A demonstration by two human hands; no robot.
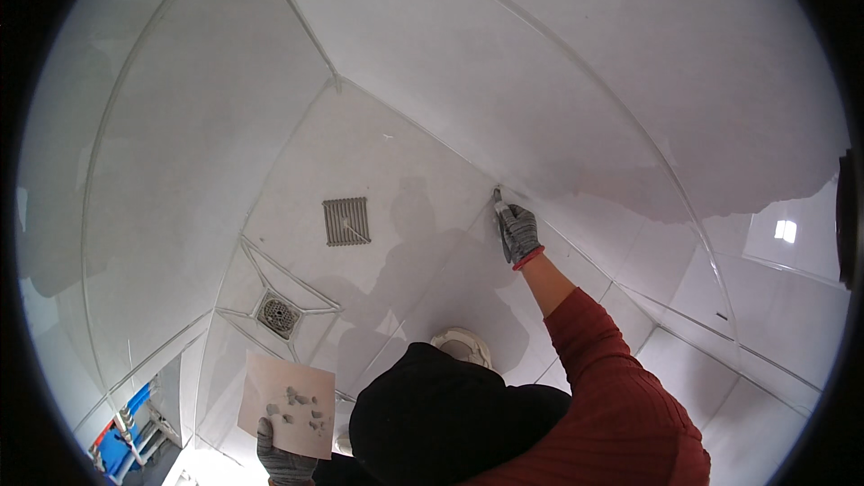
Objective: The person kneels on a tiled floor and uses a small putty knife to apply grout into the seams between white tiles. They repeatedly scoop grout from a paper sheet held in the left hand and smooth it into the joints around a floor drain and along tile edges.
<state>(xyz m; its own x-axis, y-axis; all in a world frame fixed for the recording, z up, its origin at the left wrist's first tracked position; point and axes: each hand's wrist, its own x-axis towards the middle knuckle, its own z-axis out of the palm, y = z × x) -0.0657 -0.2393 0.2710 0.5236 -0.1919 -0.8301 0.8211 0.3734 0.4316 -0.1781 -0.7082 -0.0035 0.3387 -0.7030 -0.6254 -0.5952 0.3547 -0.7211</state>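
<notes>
right hand: the gloved right hand (519,232), a bit right of frame centre, has its fingers closed together round a small slim tool. can't tell how hard it's squeezing.
tool: the small slim tool (499,202) points toward the top of the frame, dark tip at the wall-floor seam (576,246), about where a floor tile joint (447,255) runs into it. looks like contact, but the tip's too small to be sure. blade shape? no idea from here.
left hand: the gloved left hand (277,463), bottom left, has its thumb on the near face of a pale board (260,385). other fingers are hidden behind it, so can't say how they sit.
board: lower left of frame, tilted toward the camera, with grey dabs (293,394) scattered over the middle, probably some kind of paste.
floor: square slotted grate (346,221) left of centre, round drain (279,315) below it, both well apart from the tool.
seam tips: imo, low steady angle, light even pressure, follow the line, don't jab at the corner.
paste tips: i'd go with small amounts on the tip and wipe off extra before it smears on the tile.
board tips: keep it level-ish so nothing slides, and nearer the working hand if the reach feels long.
</notes>
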